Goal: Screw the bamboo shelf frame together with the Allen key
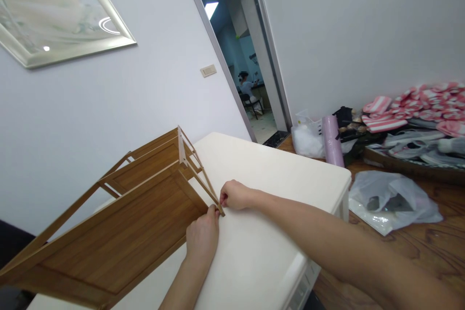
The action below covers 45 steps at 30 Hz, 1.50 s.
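A brown wooden shelf unit (127,232) with slim side bars lies tilted on the white table (250,252). My left hand (204,235) is closed on the end of a slim wooden bar at the unit's right corner, with its fingertips partly hidden behind the wood. Just to the right, my right hand (235,195) is pinched shut beside the same bar end. Whatever its fingers hold is too small or too hidden to make out.
Behind the table, a doorway (259,48) opens to a room where a person (247,87) sits. On the wooden floor at right are a plastic bag (395,198), a pink roll (332,140) and pink-striped cloths (428,101). A framed picture (65,9) hangs at left.
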{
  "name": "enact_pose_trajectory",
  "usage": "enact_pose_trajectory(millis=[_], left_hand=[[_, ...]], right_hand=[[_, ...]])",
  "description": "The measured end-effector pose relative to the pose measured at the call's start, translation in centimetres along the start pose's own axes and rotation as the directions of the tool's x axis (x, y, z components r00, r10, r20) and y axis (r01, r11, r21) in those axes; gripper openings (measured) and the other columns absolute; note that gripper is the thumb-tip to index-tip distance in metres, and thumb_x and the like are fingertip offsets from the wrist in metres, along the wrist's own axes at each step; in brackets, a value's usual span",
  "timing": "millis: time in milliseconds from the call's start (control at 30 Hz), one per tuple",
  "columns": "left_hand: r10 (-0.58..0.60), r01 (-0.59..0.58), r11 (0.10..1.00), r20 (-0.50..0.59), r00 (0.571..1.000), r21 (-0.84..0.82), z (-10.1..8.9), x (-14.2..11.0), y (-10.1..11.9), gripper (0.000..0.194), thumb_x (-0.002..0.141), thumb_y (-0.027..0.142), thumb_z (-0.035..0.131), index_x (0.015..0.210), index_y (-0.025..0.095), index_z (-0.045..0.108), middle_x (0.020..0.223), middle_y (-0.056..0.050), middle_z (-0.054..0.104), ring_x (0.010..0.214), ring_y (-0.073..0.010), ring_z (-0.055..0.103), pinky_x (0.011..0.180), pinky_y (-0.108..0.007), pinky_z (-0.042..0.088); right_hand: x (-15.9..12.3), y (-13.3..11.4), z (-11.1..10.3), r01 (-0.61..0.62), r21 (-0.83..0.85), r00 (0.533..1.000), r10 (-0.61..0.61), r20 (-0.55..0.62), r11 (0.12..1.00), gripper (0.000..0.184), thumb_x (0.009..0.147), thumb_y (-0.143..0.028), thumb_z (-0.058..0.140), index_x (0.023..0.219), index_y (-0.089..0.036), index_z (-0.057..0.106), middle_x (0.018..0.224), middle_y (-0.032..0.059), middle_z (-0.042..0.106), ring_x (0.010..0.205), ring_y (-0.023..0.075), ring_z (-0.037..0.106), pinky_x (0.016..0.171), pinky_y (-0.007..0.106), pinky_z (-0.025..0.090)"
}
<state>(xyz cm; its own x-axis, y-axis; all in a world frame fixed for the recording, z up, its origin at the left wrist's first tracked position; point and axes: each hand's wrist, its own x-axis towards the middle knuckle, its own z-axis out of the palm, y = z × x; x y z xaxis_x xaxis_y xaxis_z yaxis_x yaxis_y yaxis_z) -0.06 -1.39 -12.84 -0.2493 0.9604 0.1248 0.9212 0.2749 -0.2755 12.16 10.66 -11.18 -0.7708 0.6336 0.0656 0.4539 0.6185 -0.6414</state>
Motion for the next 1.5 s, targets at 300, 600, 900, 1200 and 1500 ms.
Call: enact_pose_trajectory(millis=[300, 600, 900, 1200, 1500], left_hand=[[0.006, -0.006, 1.000, -0.002, 1.000, -0.009, -0.2, -0.2, 0.0, 0.038, 0.102, 0.036, 0.028, 0.116, 0.025, 0.061, 0.088, -0.008, 0.076, 0.075, -0.0252, 0.072, 0.062, -0.031, 0.046], [0.017, -0.015, 0.998, 0.019, 1.000, -0.059, -0.2, 0.0, 0.1, 0.035, 0.102, 0.033, 0.030, 0.116, 0.024, 0.061, 0.091, -0.009, 0.076, 0.079, -0.0229, 0.072, 0.066, -0.030, 0.047], [-0.024, 0.033, 0.987, 0.061, 0.998, -0.156, -0.8, 0.0, 0.4, 0.036, 0.101, 0.029, 0.028, 0.113, 0.022, 0.061, 0.091, -0.010, 0.075, 0.082, -0.0241, 0.072, 0.071, -0.032, 0.048], [0.003, 0.013, 0.977, 0.076, 0.997, -0.213, -1.5, -0.2, 0.4, 0.035, 0.099, 0.024, 0.030, 0.120, 0.021, 0.059, 0.093, -0.011, 0.075, 0.087, -0.0235, 0.072, 0.076, -0.033, 0.049], [0.011, 0.007, 0.974, 0.077, 0.997, -0.227, -1.5, -0.2, 0.4, 0.037, 0.100, 0.024, 0.028, 0.120, 0.021, 0.059, 0.096, -0.011, 0.074, 0.088, -0.0234, 0.072, 0.077, -0.034, 0.050]], right_hand=[[0.1, -0.4, -0.1, -0.049, -0.003, 0.999, 0.049, 0.009, 0.999, 0.019, 0.071, -0.012, 0.068, 0.086, -0.019, 0.078, 0.085, 0.0045, 0.077, 0.080, 0.0167, 0.068, 0.065, 0.020, 0.045], [-0.2, -0.2, -0.2, -0.052, 0.021, 0.999, 0.052, 0.001, 0.998, 0.018, 0.073, -0.014, 0.068, 0.086, -0.018, 0.079, 0.083, 0.0032, 0.077, 0.078, 0.0150, 0.068, 0.065, 0.019, 0.043], [0.1, 0.1, 0.0, -0.016, -0.014, 1.000, 0.015, -0.016, 1.000, 0.027, 0.070, -0.012, 0.068, 0.095, -0.016, 0.077, 0.086, 0.0046, 0.077, 0.078, 0.0163, 0.068, 0.067, 0.021, 0.045], [-0.2, 0.2, 0.3, 0.015, -0.029, 1.000, -0.016, -0.006, 0.999, 0.021, 0.073, -0.009, 0.064, 0.086, -0.017, 0.078, 0.086, 0.0051, 0.077, 0.078, 0.0166, 0.068, 0.069, 0.021, 0.046], [0.2, 0.6, 0.4, 0.025, 0.031, 1.000, -0.025, -0.004, 0.999, 0.016, 0.074, -0.011, 0.067, 0.084, -0.017, 0.078, 0.082, 0.0024, 0.077, 0.077, 0.0153, 0.068, 0.070, 0.021, 0.047]])
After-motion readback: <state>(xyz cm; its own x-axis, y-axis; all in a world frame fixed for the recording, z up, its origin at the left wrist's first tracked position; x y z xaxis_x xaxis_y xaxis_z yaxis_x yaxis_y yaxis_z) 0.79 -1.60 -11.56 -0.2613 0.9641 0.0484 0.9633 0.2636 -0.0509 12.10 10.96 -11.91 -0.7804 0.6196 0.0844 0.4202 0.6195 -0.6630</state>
